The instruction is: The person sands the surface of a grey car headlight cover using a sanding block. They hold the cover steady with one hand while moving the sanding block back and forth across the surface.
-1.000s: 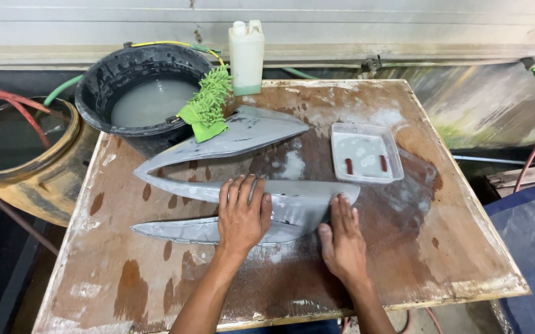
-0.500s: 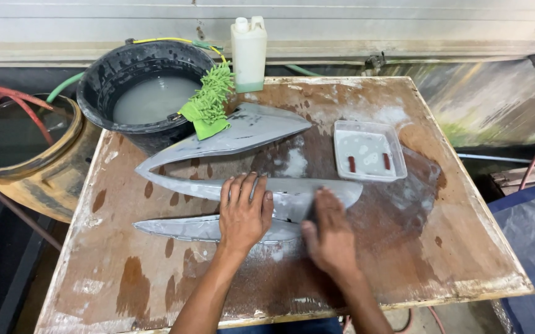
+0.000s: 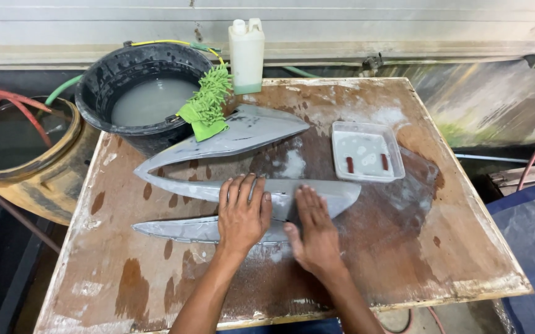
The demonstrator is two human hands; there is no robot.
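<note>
Slid leftward, right hand lies flat, open, beside open left hand, on long grey pointed plastic panel.

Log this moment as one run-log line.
left hand: flat on grey pointed plastic panel | right hand: flat on panel | surface: wet brown wooden board

two bare hands, left hand, right hand, bare forearms, no sleeves

Tray right of panel, bucket behind
</note>
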